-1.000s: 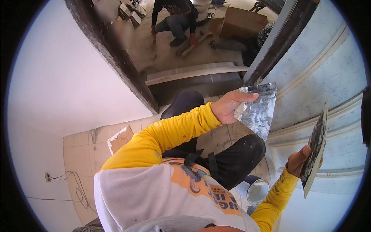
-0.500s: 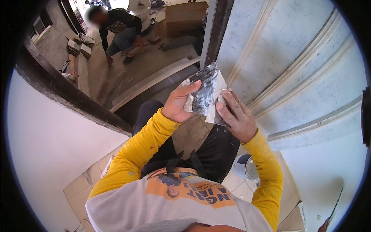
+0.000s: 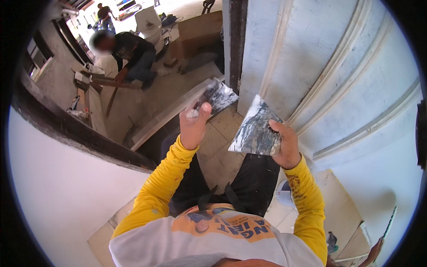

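My left hand [image 3: 193,124] grips a metal scraper blade [image 3: 219,95] smeared with dark and white filler, held up near the doorway and partly blurred. My right hand [image 3: 287,147] is closed on a second, wider scraper blade [image 3: 253,127], its thumb over the mottled face. The two blades are apart, above my bent knees. Below and beside my right forearm stands a paint can [image 3: 283,196], partly hidden by the arm.
A door [image 3: 298,58] stands at right. Beyond a step edged by a board [image 3: 151,129], a co-worker [image 3: 133,58] crouches over wood; another person [image 3: 104,15] stands farther back. A toilet [image 3: 149,29] and cardboard [image 3: 195,31] are there. A thin tool [image 3: 390,220] is at lower right.
My hands came together with the blades touching, then parted. The right hand's blade now faces up. The crouching co-worker has shifted lower, hands at the wood on the left.
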### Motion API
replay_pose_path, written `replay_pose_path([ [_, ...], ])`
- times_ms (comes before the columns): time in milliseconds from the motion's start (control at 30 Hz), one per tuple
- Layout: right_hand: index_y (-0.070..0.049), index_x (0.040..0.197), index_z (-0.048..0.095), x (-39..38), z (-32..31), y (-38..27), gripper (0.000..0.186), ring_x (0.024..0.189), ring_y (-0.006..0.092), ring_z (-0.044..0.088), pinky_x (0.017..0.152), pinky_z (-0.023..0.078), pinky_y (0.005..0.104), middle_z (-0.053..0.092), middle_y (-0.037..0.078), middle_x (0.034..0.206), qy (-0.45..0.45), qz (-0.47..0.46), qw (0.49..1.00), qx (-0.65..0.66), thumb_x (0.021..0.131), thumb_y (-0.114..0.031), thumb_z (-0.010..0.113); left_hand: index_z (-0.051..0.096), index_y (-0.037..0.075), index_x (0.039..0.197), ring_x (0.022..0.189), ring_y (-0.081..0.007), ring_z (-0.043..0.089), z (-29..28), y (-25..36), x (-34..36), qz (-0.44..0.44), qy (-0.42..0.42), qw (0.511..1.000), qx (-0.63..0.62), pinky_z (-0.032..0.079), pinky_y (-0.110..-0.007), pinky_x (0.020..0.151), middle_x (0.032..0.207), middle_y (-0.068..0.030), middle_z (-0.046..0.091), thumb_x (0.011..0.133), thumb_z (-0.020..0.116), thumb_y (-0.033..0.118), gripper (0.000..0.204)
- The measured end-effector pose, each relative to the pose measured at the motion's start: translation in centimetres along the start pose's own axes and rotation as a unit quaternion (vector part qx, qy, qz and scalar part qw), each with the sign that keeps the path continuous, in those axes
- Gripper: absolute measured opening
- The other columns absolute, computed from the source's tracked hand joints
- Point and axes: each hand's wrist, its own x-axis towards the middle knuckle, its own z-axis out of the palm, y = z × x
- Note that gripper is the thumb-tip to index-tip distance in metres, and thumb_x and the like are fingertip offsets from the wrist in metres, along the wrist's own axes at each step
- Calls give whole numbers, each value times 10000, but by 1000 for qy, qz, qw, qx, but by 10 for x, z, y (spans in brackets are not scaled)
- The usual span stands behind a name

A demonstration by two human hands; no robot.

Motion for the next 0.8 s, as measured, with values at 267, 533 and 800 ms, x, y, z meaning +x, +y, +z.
replay_pose_path([
  [267,-51,1197,566,-3,15,15,429,979,191,621,885,493,310,623,97,1090,-19,-198,971,-137,811,3,745,654,45,1211,1190,-333,614,17,7,8,273,-167,941,109,450,-420,1036,1205,-163,673,887,649,13,326],
  [533,-30,1195,590,9,-39,62,401,1012,202,627,910,479,311,639,110,1123,60,42,987,141,830,-74,751,692,48,1106,1192,-341,610,11,-14,42,364,-309,853,211,425,-463,1065,1195,-114,686,694,632,-128,451],
  [800,9,1273,584,57,-99,68,456,1106,326,624,969,445,360,665,221,1141,258,-137,908,-299,998,-349,519,644,14,1210,1093,-286,644,-29,-145,28,60,-163,945,278,480,-345,951,1142,-177,687,973,602,186,296],
])
